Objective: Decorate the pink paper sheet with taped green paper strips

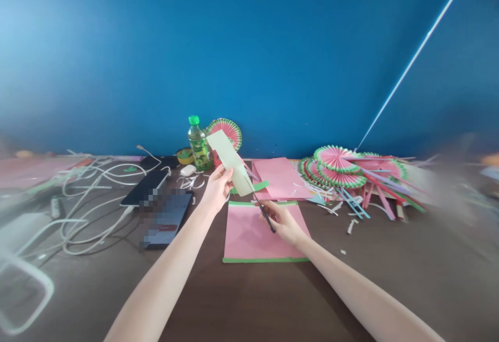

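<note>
My left hand (219,188) pinches the left edge of a pale green strip of paper (229,157), held up and tilted above the table. In my right hand (283,221) is a pair of scissors (267,217) with dark handles. Their blades reach up to the strip's lower right end; whether they are cutting into it I cannot tell. Beneath my hands lies a pink sheet of paper (257,238) with green bands along its top and bottom edges. Behind it rest more pink sheets (281,175), with a green strip (260,186) across their left side.
Pleated pink-and-green paper fans (336,160) and coloured sticks lie at the right among paper scraps. A green-capped bottle (199,147) stands by the wall, another fan (230,130) behind it. Phones (146,188) and white cables (83,217) cover the left side.
</note>
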